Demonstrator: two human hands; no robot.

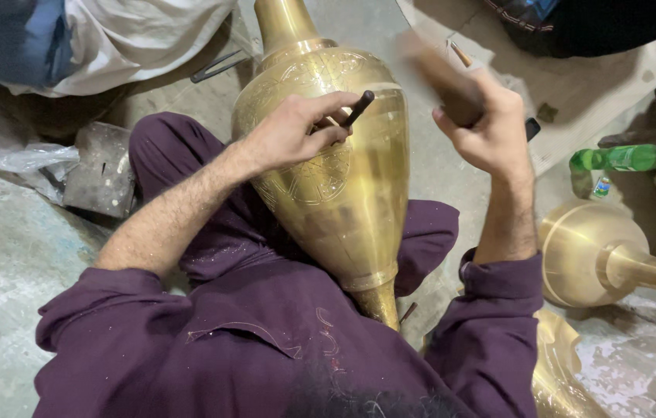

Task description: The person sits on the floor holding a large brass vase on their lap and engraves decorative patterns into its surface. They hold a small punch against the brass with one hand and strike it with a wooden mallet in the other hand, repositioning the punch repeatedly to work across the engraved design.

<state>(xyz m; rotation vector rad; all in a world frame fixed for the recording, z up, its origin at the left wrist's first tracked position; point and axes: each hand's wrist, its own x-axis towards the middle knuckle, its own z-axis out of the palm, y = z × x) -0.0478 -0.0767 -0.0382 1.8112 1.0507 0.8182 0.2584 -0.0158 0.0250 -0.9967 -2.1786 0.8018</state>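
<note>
Brass vase: large engraved brass vase (336, 170) lies tilted across the seated person's lap, neck pointing away.
Handling: probably heavy, rigid and slick; steadiest held at the wide belly.
Left hand: left hand (293, 135) rests on the belly, fingers pinching a dark chisel (357, 109).
Right hand: right hand (483, 124) fisted around a blurred wooden mallet (440, 77).
Nearby: green bottle (626, 159), second brass piece (599, 255).

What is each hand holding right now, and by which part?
The left hand pinches a thin dark chisel by its shaft against the brass vase. The right hand grips a blurred wooden mallet by its handle.
</note>
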